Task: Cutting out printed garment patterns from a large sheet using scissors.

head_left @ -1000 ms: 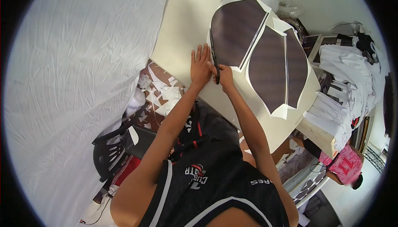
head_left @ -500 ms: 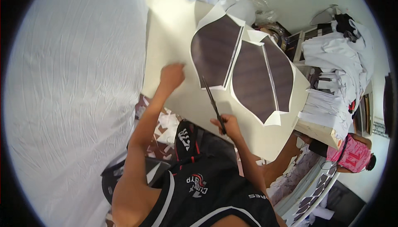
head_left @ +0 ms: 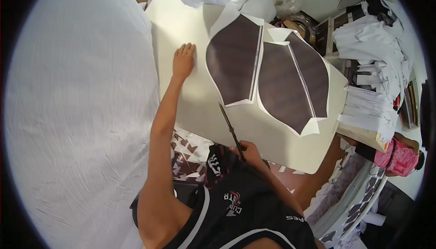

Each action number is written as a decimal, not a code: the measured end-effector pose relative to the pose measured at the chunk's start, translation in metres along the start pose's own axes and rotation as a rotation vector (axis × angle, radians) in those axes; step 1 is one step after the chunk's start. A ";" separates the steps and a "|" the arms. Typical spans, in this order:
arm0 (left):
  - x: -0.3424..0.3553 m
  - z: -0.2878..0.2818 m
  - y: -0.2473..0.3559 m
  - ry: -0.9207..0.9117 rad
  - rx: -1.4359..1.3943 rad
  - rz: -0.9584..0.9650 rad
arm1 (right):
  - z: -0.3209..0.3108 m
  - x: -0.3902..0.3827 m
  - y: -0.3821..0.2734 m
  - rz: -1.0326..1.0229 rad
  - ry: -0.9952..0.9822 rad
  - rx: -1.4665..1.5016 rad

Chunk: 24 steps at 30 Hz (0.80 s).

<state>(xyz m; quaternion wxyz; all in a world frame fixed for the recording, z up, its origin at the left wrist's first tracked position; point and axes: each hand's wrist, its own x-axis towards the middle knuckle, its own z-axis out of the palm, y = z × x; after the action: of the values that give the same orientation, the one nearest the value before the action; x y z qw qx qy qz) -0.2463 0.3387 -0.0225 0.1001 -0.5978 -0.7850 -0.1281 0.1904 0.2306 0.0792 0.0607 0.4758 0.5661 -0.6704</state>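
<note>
My left hand [head_left: 183,61] lies flat on the cream tabletop [head_left: 193,97], fingers stretched forward and nothing held. To its right are dark brown cut panels with white borders: one panel [head_left: 234,60] is nearest the hand, and a second panel [head_left: 284,83] lies further right, partly over another dark piece [head_left: 312,65]. In my right hand [head_left: 250,152], near the table's front edge, is a pair of dark scissors [head_left: 230,127]. The blades look closed, and their tips point away from me, just short of the nearest panel's lower edge. My fingers partly hide the handles.
White sheeting [head_left: 81,112] hangs along the left. A stack of white cloth [head_left: 363,110] rests on a wooden stand at the right, beyond which sits a person in a pink top [head_left: 402,158]. Paper-like scraps [head_left: 193,142] litter the floor under the table.
My left hand has moved farther forward over the table, and its curled fingers are now stretched out. The right hand, still holding the scissors, has come slightly nearer my body. The view has shifted a little.
</note>
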 end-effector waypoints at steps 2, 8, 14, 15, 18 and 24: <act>0.025 -0.004 -0.004 -0.014 -0.205 -0.008 | 0.005 0.002 0.004 0.025 -0.037 0.016; 0.081 0.002 -0.018 -0.409 -0.185 0.293 | 0.020 0.005 0.012 -0.029 -0.058 -0.113; -0.041 -0.027 -0.016 -0.113 -0.057 -0.019 | 0.013 0.013 0.009 0.116 -0.115 0.046; -0.063 -0.033 -0.008 -0.034 -0.128 -0.087 | 0.010 0.017 0.004 0.090 -0.131 0.019; -0.109 -0.048 0.022 0.064 -0.231 -0.219 | 0.010 0.022 -0.009 0.067 -0.193 0.012; -0.144 -0.058 0.054 0.132 -0.336 -0.292 | 0.011 0.046 -0.031 0.075 -0.271 0.007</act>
<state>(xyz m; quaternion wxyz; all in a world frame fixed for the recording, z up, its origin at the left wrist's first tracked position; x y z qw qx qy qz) -0.1557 0.2019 -0.0084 0.0309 -0.4765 -0.8225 -0.3090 0.1403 0.2534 0.0674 0.1602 0.4021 0.5322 -0.7276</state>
